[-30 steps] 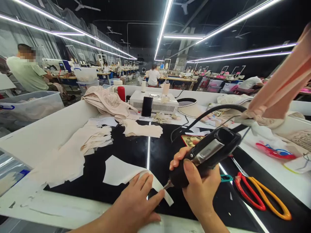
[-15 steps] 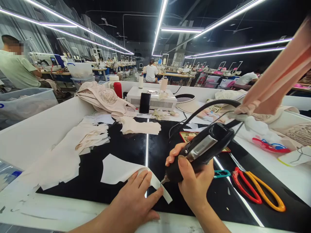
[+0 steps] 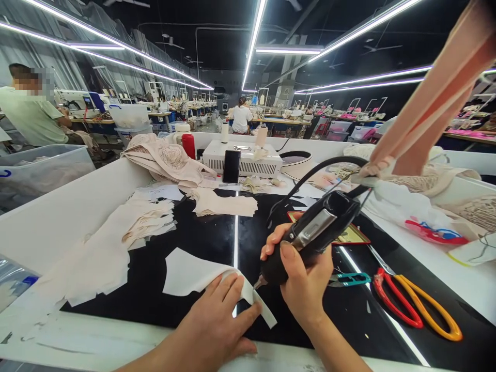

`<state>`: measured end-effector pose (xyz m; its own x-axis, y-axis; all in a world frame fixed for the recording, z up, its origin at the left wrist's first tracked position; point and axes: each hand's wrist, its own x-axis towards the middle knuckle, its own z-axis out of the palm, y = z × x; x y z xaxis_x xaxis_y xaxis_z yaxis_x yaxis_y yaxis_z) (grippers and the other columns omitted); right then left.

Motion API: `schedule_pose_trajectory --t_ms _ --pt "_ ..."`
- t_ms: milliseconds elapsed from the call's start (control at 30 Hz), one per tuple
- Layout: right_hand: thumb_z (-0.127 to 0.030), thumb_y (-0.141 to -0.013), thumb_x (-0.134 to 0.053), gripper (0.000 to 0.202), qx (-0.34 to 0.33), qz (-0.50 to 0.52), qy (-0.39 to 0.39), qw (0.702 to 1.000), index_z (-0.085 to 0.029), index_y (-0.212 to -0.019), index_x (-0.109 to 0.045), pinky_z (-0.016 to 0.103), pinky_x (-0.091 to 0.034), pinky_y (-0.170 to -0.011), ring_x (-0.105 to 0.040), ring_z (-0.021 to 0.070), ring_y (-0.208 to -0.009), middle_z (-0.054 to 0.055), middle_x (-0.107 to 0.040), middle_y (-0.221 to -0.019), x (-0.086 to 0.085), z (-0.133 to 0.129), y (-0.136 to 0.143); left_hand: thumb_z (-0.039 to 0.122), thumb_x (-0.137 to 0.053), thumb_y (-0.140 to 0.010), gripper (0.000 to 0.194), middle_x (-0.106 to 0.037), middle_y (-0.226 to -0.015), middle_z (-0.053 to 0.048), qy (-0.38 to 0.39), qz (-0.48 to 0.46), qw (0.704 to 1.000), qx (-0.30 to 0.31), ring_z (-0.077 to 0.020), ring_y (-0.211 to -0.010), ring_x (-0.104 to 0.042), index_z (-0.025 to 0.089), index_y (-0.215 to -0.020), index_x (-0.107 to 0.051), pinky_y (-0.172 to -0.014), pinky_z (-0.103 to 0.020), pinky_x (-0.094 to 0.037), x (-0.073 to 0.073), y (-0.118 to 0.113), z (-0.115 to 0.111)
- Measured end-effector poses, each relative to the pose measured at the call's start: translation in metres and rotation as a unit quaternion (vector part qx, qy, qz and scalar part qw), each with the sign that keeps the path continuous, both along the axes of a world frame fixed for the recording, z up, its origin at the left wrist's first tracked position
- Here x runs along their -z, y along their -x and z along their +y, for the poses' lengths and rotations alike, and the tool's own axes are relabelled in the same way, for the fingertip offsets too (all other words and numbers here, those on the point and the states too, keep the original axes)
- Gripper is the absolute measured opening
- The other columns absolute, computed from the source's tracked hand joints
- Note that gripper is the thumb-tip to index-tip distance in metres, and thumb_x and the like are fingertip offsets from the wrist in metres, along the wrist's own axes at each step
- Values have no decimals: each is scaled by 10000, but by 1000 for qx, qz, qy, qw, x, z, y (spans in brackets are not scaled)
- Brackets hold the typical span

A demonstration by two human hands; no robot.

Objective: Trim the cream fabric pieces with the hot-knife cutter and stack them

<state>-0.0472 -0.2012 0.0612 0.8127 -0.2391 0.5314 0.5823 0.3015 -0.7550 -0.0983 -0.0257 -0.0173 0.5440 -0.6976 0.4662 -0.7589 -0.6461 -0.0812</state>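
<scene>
My right hand [image 3: 304, 287] is wrapped round a corded black hand tool [image 3: 315, 235] with a silver lever along its body. The tool tilts down to the left. Its narrow metal tip [image 3: 259, 282] is at the edge of a white fabric piece [image 3: 189, 271], though I cannot tell whether it touches. My left hand [image 3: 220, 315] lies with outstretched fingers on the fabric, pressing its right part against the glossy black work surface [image 3: 205, 230]. The fabric is slightly raised near my fingers, and a narrow end [image 3: 265, 312] sticks out past them.
Fabric pieces [image 3: 104, 243] pile at the left, and more [image 3: 225, 203] lie ahead. At the right are teal thread snips [image 3: 351, 279] and red-and-orange-handled scissors [image 3: 416, 302]. A pink fabric strip [image 3: 437, 98] holds up the cable. A phone [image 3: 231, 166] leans on a white box [image 3: 256, 161].
The tool and my right hand have shifted slightly left, with the tip drawn a little up along the fabric edge. My left hand has stayed in nearly the same place. The view has shifted slightly.
</scene>
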Motion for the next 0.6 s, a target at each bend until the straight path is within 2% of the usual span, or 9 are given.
schedule_pose_trajectory --t_ms 200,400,600 --pt "-246 -922 -781 347 18 6 -4 1000 -290 -1216 -603 271 -599 -541 -649 122 -593 -40 -693 -861 0 3 -1 696 -921 -729 835 -678 -1319 -251 15 -7 1000 10 -425 -1227 -712 234 -1370 -650 -933 -608 -664 0 -1 -1" --pt "-264 -909 -804 410 4 4 -23 1000 -305 -1257 -589 272 -592 -555 -644 116 -593 -53 -684 -862 -2 7 -9 683 -938 -716 846 -665 -1345 -250 20 0 1000 11 -416 -1244 -700 234 -1368 -643 -960 -615 -654 0 -1 -2" --pt "-286 -921 -804 338 1 2 -6 1000 -302 -1195 -607 268 -588 -549 -642 116 -602 -52 -683 -858 1 10 -12 694 -955 -674 869 -670 -1327 -253 28 -2 999 17 -411 -1229 -702 231 -1343 -651 -959 -616 -652 0 -2 -1"
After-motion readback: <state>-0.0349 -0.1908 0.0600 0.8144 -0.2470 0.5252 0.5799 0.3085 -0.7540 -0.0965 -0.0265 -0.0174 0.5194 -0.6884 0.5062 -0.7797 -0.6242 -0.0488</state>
